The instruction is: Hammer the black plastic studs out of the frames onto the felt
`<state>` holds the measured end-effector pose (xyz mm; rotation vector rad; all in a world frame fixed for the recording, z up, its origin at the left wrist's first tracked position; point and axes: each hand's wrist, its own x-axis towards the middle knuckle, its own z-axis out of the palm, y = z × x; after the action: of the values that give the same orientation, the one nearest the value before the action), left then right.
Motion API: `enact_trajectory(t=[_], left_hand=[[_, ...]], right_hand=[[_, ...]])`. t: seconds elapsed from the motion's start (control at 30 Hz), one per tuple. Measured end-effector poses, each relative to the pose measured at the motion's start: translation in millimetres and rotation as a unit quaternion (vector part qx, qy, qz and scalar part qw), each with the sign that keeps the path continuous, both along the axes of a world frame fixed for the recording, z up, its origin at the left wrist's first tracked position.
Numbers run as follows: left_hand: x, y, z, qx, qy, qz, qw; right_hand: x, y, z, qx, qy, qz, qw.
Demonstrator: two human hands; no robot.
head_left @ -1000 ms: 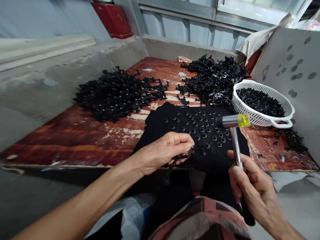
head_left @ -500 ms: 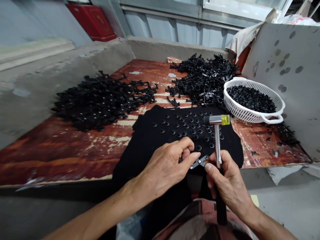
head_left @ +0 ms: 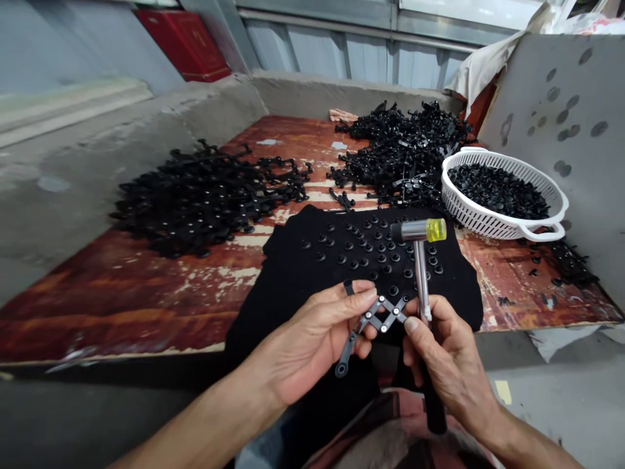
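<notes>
Between my hands a black scissor-type linkage (head_left: pixel 384 314) with silver rivets is spread in a crossed shape. My left hand (head_left: pixel 325 326) is closed on its left part, thumb on top, and one arm of it hangs below the fingers. My right hand (head_left: pixel 442 352) wraps round the dark handle of a small mallet (head_left: pixel 420 260) while thumb and finger pinch the linkage's right end. The mallet stands head up, with a yellow face and a black face. Below and beyond, small round black caps (head_left: pixel 375 244) lie in loose rows on a black cloth (head_left: pixel 293 260).
One heap of black linkages (head_left: pixel 205 195) lies at the left on the worn red-brown table (head_left: pixel 137 293), another heap (head_left: pixel 405 146) at the back. A white basket (head_left: pixel 508 225) of small black parts stands at the right, beside a grey spotted panel (head_left: pixel 566 98).
My left hand has turned palm-up and moved slightly, so more of the linkage shows, now spread out. My right hand still holds the mallet, its head tilted a little left.
</notes>
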<state>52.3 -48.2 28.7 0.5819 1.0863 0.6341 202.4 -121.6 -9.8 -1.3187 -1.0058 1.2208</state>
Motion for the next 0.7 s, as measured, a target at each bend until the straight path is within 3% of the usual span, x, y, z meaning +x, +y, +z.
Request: enact_trajectory(t=[0.13,0.4,0.53,0.7], left_hand=[[2.5,-5.6,-4.0,-0.016,-0.004,-0.063,0.998],[4.4,13.6,0.1,0.010,0.091,0.017,0.996],[6.3,16.1,2.2,0.020,0.109,0.011,0.994],[6.3,16.4,-0.4,0.035,0.109,0.000,0.993]], right_hand=[[-1.8,-0.6,-3.8,-0.002,0.002,-0.001,1.000],[15.2,-15.8,-3.2,-0.016,0.011,-0.045,0.999],[23.9,-27.2,-7.6,-0.029,0.037,-0.078,0.996],[30.7,-35.4,-14.6,-0.048,0.042,-0.063,0.996]])
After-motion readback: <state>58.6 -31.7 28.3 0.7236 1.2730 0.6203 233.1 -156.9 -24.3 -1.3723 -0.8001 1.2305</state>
